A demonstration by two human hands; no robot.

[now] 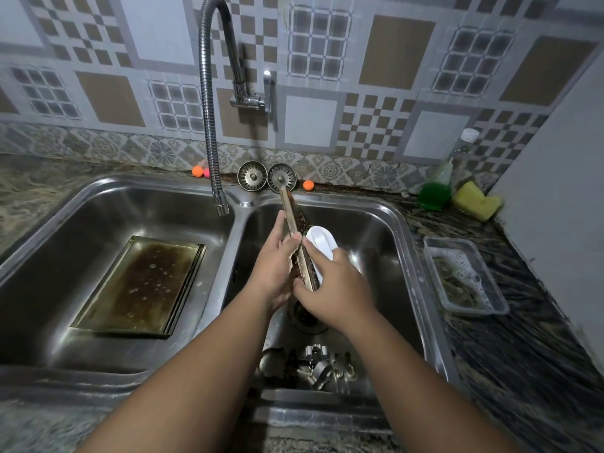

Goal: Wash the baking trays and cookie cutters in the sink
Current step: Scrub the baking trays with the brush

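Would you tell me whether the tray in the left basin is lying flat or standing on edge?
Flat: the tray lies face up on the left basin floor.

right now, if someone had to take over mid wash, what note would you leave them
Left hand: holds a baking tray on edge over the right basin.
Right hand: holds a white brush against that tray.
Second tray lies flat in the left basin, still brown with residue.
Cookie cutters are piled at the near end of the right basin, untouched.
Faucet shows no water running.
Done: nothing clearly finished.
Left: finish this tray, then the second tray and the cutters.
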